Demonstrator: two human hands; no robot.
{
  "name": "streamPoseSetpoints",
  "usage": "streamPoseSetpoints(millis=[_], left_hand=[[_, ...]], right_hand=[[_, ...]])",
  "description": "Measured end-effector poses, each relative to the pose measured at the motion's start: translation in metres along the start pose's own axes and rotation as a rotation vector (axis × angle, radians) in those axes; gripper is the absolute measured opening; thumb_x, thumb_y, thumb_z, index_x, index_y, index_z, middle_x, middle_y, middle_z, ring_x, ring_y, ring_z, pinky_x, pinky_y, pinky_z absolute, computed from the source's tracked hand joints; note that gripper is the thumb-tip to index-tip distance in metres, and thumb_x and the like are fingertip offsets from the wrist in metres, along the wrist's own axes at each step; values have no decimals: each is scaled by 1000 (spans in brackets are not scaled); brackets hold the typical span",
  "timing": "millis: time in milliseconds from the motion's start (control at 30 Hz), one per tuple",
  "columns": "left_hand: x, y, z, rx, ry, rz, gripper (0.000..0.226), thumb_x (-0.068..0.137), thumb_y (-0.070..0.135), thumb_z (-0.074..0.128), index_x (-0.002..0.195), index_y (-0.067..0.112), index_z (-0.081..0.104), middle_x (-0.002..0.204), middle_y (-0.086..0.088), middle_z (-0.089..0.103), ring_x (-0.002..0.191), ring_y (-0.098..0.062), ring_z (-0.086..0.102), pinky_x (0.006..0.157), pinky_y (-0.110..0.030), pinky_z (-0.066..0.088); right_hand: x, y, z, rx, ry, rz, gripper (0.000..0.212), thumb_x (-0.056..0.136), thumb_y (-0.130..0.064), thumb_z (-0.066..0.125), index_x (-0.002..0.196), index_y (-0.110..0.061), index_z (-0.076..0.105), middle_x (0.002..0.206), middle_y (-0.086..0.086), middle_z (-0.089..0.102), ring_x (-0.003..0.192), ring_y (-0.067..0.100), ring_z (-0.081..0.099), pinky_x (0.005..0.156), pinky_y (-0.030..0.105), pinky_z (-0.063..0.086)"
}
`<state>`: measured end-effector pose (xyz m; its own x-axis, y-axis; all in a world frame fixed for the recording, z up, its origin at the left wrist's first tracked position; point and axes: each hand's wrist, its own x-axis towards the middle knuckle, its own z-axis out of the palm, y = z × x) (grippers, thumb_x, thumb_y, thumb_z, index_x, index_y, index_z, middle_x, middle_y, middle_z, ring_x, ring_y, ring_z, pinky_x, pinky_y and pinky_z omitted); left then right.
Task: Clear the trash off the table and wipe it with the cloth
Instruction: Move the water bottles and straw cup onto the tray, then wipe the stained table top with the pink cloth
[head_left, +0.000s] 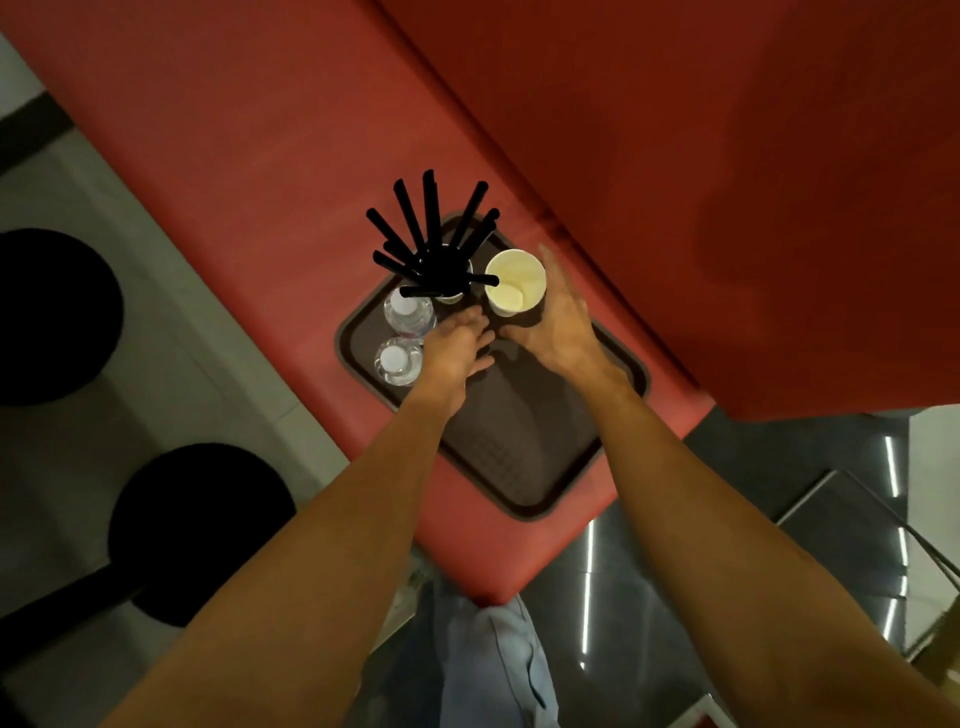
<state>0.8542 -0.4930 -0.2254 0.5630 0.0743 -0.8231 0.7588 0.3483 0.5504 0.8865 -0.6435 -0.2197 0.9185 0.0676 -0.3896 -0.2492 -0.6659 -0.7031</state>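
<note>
Both forearms extended forward, bare. Left grip palm down, fingers straight; right grip just beside it, fingers loosely spread.

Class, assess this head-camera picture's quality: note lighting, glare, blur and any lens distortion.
Head view: dim, warm lighting; the stools read as featureless black; bright glare streaks on the dark floor; the right hand by the paper cup is slightly motion-blurred; wide-angle stretching toward the edges.

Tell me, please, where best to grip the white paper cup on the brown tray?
Grip the white paper cup round its side wall, below the open rim, coming from its right, beside the right hand: it stands upright, and the cup of black straws crowds its left.
</note>
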Motion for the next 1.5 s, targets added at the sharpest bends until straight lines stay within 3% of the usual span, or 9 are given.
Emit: streamPoseSetpoints(millis=[433, 600, 700, 800, 900, 1100, 1267, 1400, 1500], left_hand=[[-109, 33, -5, 158, -103, -6, 14, 107, 22, 55, 119, 21, 63, 125, -3, 72, 114, -19, 71, 98, -45, 58], [-167, 54, -25, 212, -69, 47, 13, 107, 23, 55, 113, 25, 65, 119, 0, 75, 107, -19, 74, 94, -43, 59], [-198, 66, -46, 207, -31, 94, 13, 106, 24, 57, 114, 25, 67, 116, 0, 76, 100, -16, 75, 91, -42, 59], [-225, 79, -71, 188, 26, 147, 13, 103, 20, 59, 112, 21, 69, 114, -4, 78, 85, -15, 73, 86, -43, 61], [-254, 95, -104, 129, 100, 209, 13, 104, 15, 57, 102, 22, 67, 96, 2, 78, 75, -13, 71, 64, -30, 59], [-296, 114, -189, 25, 251, 308, 10, 108, 25, 55, 110, 25, 65, 106, 3, 75, 82, -10, 71, 81, -34, 54], [-332, 105, -267, -65, 413, 385, 13, 106, 20, 57, 116, 20, 67, 112, -5, 76, 92, -20, 72, 71, -31, 53], [-362, 75, -328, -130, 566, 407, 11, 104, 22, 60, 110, 24, 69, 114, -4, 76, 100, -21, 75, 83, -35, 58], [-386, 45, -364, -194, 660, 401, 18, 103, 23, 59, 117, 23, 70, 112, 0, 76, 98, -18, 74, 81, -36, 58]], right_hand=[[-93, -47, -41, -22, 40, 16, 104, 83, -32, 88, 164, -21, 23, 167, 7, 30, 153, 29, 30, 122, 49, 35], [-128, -96, -52, -41, 61, -41, 92, 85, -26, 84, 161, -20, 32, 159, 7, 40, 147, 26, 38, 116, 36, 36], [-146, -131, -51, -14, 79, -91, 81, 86, -23, 81, 156, -20, 40, 150, 6, 48, 140, 25, 45, 112, 36, 40], [-158, -169, -43, 3, 61, -166, 76, 85, -26, 78, 152, -20, 44, 143, 5, 53, 133, 24, 51, 105, 33, 41], [-165, -212, -29, 22, 11, -202, 75, 86, -29, 78, 153, -23, 43, 141, 1, 55, 127, 22, 56, 104, 42, 49], [-182, -297, 25, 5, -81, -391, 67, 89, -24, 78, 149, -21, 47, 130, -4, 60, 120, 16, 57, 106, 38, 47], [-215, -351, 88, -19, -198, -556, 65, 85, -20, 79, 144, -14, 53, 124, 2, 65, 112, 20, 62, 104, 42, 50], [-248, -377, 140, -68, -356, -653, 66, 87, -19, 80, 146, -13, 51, 126, 4, 64, 114, 20, 61, 104, 41, 51], [-275, -389, 171, -103, -486, -701, 64, 91, -19, 78, 148, -16, 49, 130, 1, 62, 117, 16, 59, 105, 37, 51]])
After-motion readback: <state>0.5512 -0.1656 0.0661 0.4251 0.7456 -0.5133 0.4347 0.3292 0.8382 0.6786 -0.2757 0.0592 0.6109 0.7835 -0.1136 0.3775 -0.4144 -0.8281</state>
